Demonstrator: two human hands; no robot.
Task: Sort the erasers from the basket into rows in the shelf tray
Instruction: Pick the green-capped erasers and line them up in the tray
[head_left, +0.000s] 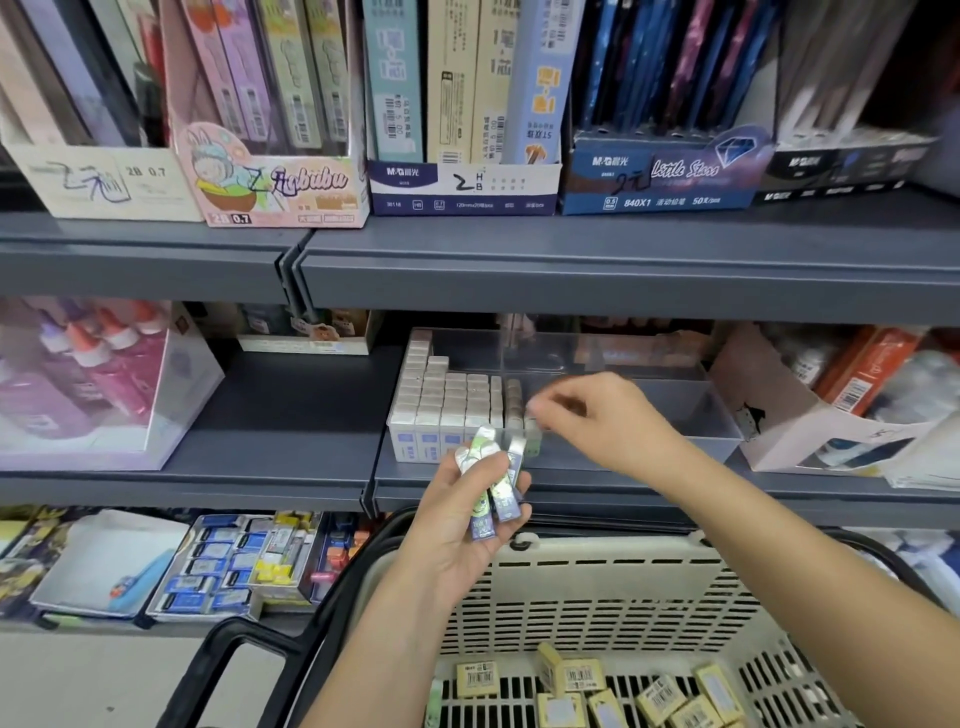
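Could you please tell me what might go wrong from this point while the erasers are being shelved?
The left hand grips several erasers in a loose fan; one might slip out, perhaps missing the basket. The right hand, blurred, works right beside the standing rows in the clear tray; a nudge could topple the end erasers into the bare part.

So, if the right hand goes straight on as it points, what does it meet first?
Probably the rightmost row of erasers in the clear tray; the right hand points left at it, but blur hides the gap.
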